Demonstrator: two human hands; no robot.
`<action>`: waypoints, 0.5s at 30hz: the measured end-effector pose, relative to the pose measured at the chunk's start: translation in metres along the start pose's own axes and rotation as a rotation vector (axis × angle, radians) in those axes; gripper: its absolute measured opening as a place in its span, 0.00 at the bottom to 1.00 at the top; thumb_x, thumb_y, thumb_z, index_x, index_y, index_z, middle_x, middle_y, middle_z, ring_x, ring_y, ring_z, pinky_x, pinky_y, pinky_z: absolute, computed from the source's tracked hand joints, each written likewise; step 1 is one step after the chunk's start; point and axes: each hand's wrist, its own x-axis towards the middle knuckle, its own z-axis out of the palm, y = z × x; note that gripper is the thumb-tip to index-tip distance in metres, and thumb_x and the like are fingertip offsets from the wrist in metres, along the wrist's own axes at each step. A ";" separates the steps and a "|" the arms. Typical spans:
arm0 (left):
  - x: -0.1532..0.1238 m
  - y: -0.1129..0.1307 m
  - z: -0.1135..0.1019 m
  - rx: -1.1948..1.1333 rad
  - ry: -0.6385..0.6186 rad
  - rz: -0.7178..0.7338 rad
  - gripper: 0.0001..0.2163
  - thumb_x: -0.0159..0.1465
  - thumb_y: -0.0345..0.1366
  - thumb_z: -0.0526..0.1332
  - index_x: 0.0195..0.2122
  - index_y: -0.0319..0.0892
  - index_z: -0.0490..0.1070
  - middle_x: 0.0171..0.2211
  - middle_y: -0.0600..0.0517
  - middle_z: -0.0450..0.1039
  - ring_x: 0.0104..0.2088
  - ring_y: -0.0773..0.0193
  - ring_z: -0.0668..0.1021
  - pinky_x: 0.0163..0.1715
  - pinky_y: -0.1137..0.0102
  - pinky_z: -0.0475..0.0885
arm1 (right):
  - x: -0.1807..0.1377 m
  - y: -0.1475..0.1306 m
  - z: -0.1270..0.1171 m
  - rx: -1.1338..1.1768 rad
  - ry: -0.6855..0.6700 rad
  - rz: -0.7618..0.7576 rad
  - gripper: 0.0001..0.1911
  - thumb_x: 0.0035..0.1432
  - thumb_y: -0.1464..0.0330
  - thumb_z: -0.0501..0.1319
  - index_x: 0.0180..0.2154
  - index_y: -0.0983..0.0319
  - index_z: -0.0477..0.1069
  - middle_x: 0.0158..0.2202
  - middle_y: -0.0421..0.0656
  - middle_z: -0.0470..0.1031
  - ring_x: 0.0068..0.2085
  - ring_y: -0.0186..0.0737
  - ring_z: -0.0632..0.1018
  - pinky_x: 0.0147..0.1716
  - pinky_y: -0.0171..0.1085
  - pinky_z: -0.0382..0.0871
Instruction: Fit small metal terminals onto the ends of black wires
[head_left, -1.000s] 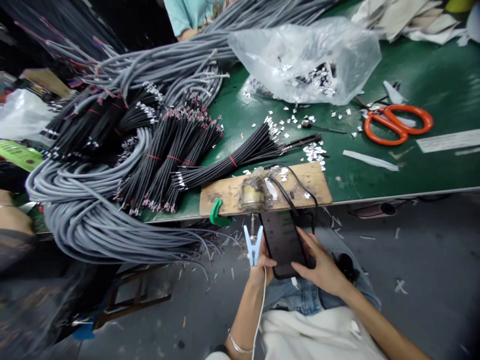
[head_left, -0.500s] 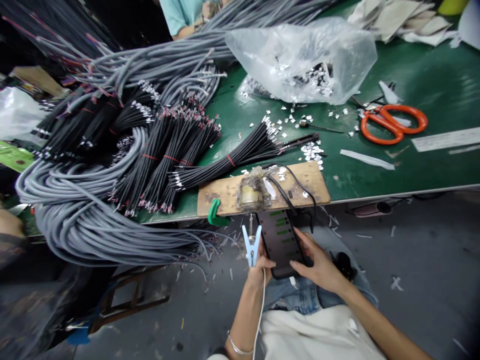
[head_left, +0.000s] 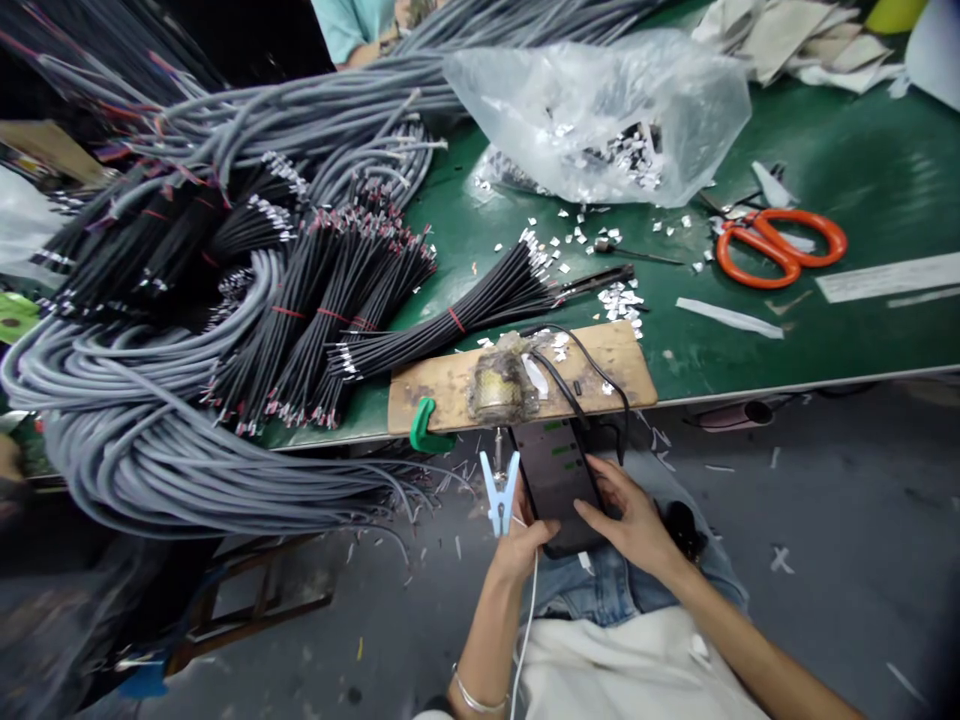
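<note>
A black phone [head_left: 559, 482] with a dark screen and green message bubbles rests above my lap, below the table edge. My left hand [head_left: 519, 543] grips its left lower edge, with a white cable running down my forearm. My right hand [head_left: 636, 520] wraps the phone's right side, thumb lying across the screen. A pale blue clip [head_left: 499, 492] hangs just left of the phone. A black cord [head_left: 600, 375] runs from the phone up onto a wooden board [head_left: 450, 383] clamped at the table edge.
The green table [head_left: 862, 330] carries bundles of black wires [head_left: 375, 300], thick grey cables [head_left: 165, 440], a clear plastic bag [head_left: 600, 110] of small metal parts, orange scissors [head_left: 780, 245] and scattered terminals. Another person's teal sleeve [head_left: 349, 25] shows at the top. Grey floor lies to the right.
The view has drifted slightly; the phone and both hands sit a little higher and left. The green bubbles on the screen have shifted. Both hands keep their hold.
</note>
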 end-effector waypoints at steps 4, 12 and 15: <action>0.000 -0.001 0.002 0.080 0.014 0.016 0.31 0.45 0.26 0.64 0.52 0.48 0.62 0.46 0.51 0.71 0.46 0.58 0.72 0.47 0.64 0.66 | 0.000 -0.001 0.001 -0.012 0.036 0.003 0.25 0.51 0.62 0.59 0.51 0.61 0.62 0.44 0.47 0.67 0.38 0.41 0.74 0.39 0.42 0.71; 0.000 -0.003 0.000 -0.045 0.172 -0.095 0.28 0.44 0.29 0.62 0.50 0.46 0.66 0.46 0.50 0.72 0.46 0.54 0.73 0.46 0.62 0.66 | 0.003 -0.004 0.000 -0.012 0.082 0.012 0.22 0.51 0.59 0.58 0.47 0.62 0.65 0.38 0.46 0.71 0.33 0.39 0.75 0.33 0.38 0.71; 0.000 -0.003 0.001 -0.047 0.182 -0.105 0.27 0.45 0.28 0.61 0.50 0.46 0.66 0.47 0.51 0.71 0.47 0.54 0.72 0.47 0.62 0.65 | 0.006 -0.001 0.001 -0.026 0.120 0.021 0.20 0.52 0.57 0.57 0.44 0.62 0.67 0.33 0.44 0.72 0.29 0.38 0.74 0.29 0.36 0.70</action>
